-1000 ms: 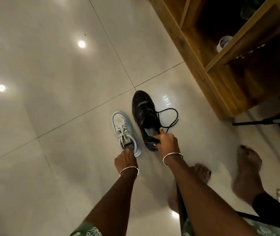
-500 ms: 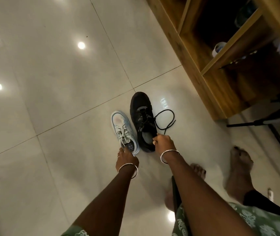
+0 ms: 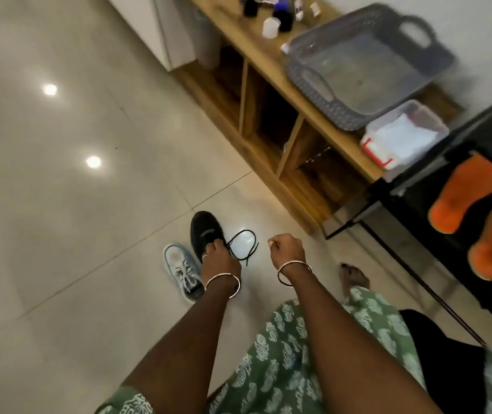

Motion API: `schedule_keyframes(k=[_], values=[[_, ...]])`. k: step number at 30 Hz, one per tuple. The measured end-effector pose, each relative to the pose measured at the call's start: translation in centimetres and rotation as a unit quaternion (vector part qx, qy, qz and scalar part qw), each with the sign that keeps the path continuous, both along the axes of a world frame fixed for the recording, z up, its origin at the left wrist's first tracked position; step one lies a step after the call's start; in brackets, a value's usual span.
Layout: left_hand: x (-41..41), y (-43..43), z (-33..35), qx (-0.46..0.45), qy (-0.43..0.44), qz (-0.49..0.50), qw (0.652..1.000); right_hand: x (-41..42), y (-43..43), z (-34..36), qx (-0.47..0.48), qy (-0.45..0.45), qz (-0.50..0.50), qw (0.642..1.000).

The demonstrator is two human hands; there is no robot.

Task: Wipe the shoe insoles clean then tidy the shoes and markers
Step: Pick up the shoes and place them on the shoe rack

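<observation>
The light-blue shoe (image 3: 183,271) and the black shoe (image 3: 205,231) lay side by side on the floor (image 3: 74,234). Their long axes were parallel, with the toes pointing away from the person. The left hand (image 3: 220,259), arm extended, gripped the black shoe at its laces. The right hand (image 3: 288,249) hovered beside it, fingers curled on nothing.

A home: glossy tiled floor (image 3: 59,204), wooden cubby shelf (image 3: 271,121), plastic basket (image 3: 370,64).

Glossy tiled floor (image 3: 59,234) beside a wooden shelf unit (image 3: 256,52).
Pale tiles mirrored ceiling light (two bright spots (image 3: 50,89)); a white wall (image 3: 483,31) stood behind.
</observation>
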State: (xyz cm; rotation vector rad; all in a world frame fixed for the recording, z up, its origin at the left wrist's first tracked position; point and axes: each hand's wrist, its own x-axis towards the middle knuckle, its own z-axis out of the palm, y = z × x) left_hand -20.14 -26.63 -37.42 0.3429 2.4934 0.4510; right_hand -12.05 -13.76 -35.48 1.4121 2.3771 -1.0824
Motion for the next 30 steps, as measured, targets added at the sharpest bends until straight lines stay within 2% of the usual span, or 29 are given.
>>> schedule_keyframes(k=[6, 11, 14, 19, 24, 27, 30], values=[[3.0, 5.2, 8.1, 0.091, 0.037, -0.101, 0.99, 5.4, 2.7, 9.4, 0.083, 0.118, -0.096, 0.985], [8.9, 10.1, 15.0, 0.169, 0.083, -0.173, 0.967, 13.7, 4.4, 16.8, 0.196, 0.187, -0.166, 0.948], [13.7, 13.0, 18.8, 0.225, 0.106, -0.228, 0.941, 20.0, 5.7, 20.1, 0.267, 0.226, -0.22, 0.911], [22.6, 17.3, 24.5, 0.317, 0.115, -0.332, 0.881, 30.2, 6.7, 24.1, 0.378, 0.232, -0.335, 0.831], [29.4, 19.7, 28.7, 0.378, 0.14, -0.413, 0.816, 37.7, 7.4, 26.1, 0.435, 0.221, -0.419, 0.766], [31.9, 21.0, 30.2, 0.369, 0.148, -0.453, 0.798, 40.2, 7.7, 27.1, 0.446, 0.223, -0.467, 0.73], [33.4, 22.6, 31.1, 0.341, 0.146, -0.483, 0.793, 41.3, 8.5, 28.2, 0.433, 0.211, -0.498, 0.721]])
